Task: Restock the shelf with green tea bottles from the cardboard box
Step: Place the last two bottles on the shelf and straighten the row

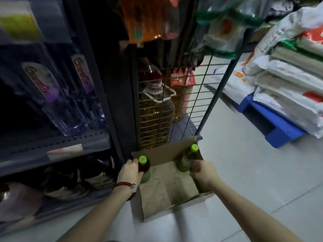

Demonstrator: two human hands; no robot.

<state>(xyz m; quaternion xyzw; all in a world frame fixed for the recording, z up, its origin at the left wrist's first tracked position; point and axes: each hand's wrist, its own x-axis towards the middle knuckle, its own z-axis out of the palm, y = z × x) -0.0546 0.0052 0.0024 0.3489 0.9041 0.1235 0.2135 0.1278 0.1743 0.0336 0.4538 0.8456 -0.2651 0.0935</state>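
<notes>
Worn at head height, aimed forward and steeply down. Looked over both forearms onto a cardboard box [167,186] on the pale tiled floor [253,180], close enough for the left hand [130,173] and right hand [202,172] to fill the lower middle. Took in a wide angle, with lines bowed toward the edges. Caught the dark shelf [57,145] along the left side, a wire rack [176,105] straight ahead beyond the box, and stacked sacks [288,88] on a blue pallet [277,130] at the right. Blurred in the upper corners. Single view only, nothing shared with another.
</notes>
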